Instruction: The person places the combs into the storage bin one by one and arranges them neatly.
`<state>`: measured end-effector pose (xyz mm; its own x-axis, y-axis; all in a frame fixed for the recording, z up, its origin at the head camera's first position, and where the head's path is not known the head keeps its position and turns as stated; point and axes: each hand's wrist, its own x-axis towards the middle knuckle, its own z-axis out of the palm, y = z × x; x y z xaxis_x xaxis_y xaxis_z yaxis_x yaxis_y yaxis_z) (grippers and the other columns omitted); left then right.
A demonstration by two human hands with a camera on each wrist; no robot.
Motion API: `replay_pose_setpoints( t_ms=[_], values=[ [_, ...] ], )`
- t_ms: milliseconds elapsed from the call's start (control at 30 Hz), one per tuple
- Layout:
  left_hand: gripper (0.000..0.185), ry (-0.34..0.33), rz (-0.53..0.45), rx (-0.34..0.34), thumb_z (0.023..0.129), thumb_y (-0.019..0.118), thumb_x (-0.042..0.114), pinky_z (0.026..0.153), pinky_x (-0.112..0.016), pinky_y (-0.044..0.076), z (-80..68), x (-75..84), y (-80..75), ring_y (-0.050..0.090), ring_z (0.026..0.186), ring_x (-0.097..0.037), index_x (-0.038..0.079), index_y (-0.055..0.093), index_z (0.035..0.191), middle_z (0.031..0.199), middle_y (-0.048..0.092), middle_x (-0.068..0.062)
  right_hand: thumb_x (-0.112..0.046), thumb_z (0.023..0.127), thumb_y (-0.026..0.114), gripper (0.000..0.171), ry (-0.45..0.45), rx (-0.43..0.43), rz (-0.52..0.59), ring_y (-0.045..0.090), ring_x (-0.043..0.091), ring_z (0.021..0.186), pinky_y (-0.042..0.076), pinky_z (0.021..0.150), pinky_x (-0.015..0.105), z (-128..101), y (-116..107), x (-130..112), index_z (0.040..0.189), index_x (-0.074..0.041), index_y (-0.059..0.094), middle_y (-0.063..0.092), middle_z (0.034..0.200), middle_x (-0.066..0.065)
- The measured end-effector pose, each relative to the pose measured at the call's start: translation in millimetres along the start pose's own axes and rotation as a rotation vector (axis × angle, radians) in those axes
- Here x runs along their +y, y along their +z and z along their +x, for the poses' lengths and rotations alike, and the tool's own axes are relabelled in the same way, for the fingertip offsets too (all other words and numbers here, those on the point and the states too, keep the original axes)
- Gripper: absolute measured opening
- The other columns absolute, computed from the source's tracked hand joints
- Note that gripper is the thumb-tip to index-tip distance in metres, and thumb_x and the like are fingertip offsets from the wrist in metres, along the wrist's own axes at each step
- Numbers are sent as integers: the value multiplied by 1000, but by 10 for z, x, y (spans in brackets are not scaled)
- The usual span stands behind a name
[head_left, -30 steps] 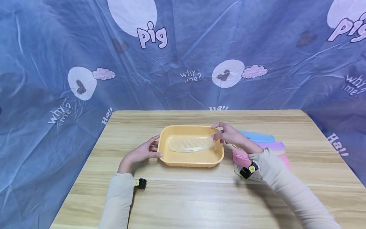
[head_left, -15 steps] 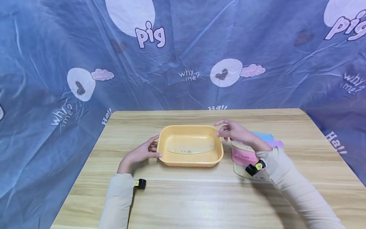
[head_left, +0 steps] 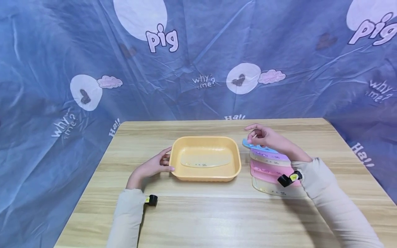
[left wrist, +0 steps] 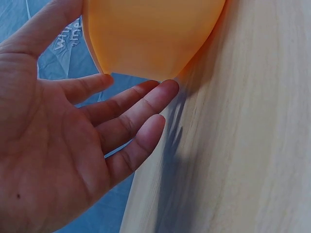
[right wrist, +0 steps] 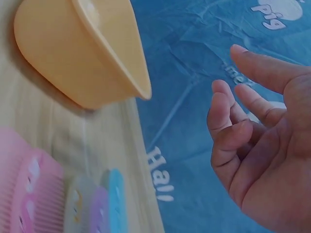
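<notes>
An orange plastic tray point(head_left: 176, 153) stands mid-table with a clear comb point(head_left: 205, 160) lying flat inside it. My left hand point(head_left: 155, 165) rests open against the tray's left wall point(left wrist: 146, 43), fingers straight. To the right of the tray lies a fanned row of combs point(head_left: 270, 165): blue point(head_left: 251, 146), purple, cream, pink and clear ones. My right hand point(head_left: 263, 137) hovers just above the blue comb's far end, fingers loosely curled point(right wrist: 233, 131), holding nothing. The blue and purple combs point(right wrist: 114, 204) show in the right wrist view too.
The wooden table point(head_left: 217, 213) is backed and flanked by a blue printed cloth point(head_left: 198, 58) close behind its far edge. Small black clips sit on both sleeves point(head_left: 152, 199).
My right hand let go of the clear comb, which now lies in the tray, and moved right to above the blue comb. The left hand has stayed on the tray.
</notes>
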<state>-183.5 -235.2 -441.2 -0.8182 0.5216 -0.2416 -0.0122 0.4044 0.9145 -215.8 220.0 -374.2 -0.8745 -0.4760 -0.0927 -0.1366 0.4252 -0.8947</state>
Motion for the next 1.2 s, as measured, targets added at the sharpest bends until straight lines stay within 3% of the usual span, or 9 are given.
replay_pose_setpoints(
  t_ms=[200, 433, 900, 1033, 1200],
  values=[
    [99, -2, -9, 1, 84, 75, 21, 112, -54, 35, 9, 18, 8, 56, 123, -36, 13, 8, 156, 147, 38, -25, -7, 94, 58, 38, -43, 26, 2, 61, 8, 86, 45, 62, 23, -143, -179, 40, 130, -10, 45, 59, 99, 2],
    [98, -3, -4, -4, 85, 74, 21, 112, -53, 34, 43, -1, -13, 56, 123, -35, 14, 7, 157, 148, 38, -25, -7, 93, 62, 40, -72, 55, -5, 59, 8, 93, 52, 79, 17, -269, -377, 150, 128, -18, 48, 57, 103, 2],
    [98, 6, 12, -14, 86, 73, 21, 111, -53, 36, 53, -19, -75, 55, 124, -36, 13, 6, 157, 148, 37, -25, -8, 92, 63, 41, -20, 103, -70, 56, 8, 94, 52, 78, 17, -436, -656, 462, 126, -26, 48, 53, 106, -7],
    [97, 3, 3, -7, 85, 74, 19, 110, -52, 38, 69, -16, -83, 56, 123, -36, 13, 8, 156, 147, 38, -25, -9, 92, 63, 40, 7, 103, -105, 56, 6, 94, 53, 77, 19, -477, -695, 553, 127, -22, 48, 52, 106, -7],
    [97, 2, 1, -8, 85, 74, 19, 110, -52, 37, 77, -8, -93, 57, 121, -36, 13, 8, 156, 146, 39, -25, -12, 92, 64, 45, 77, 111, -164, 54, 3, 94, 52, 76, 20, -527, -735, 633, 132, -8, 46, 52, 107, -4]
  ],
)
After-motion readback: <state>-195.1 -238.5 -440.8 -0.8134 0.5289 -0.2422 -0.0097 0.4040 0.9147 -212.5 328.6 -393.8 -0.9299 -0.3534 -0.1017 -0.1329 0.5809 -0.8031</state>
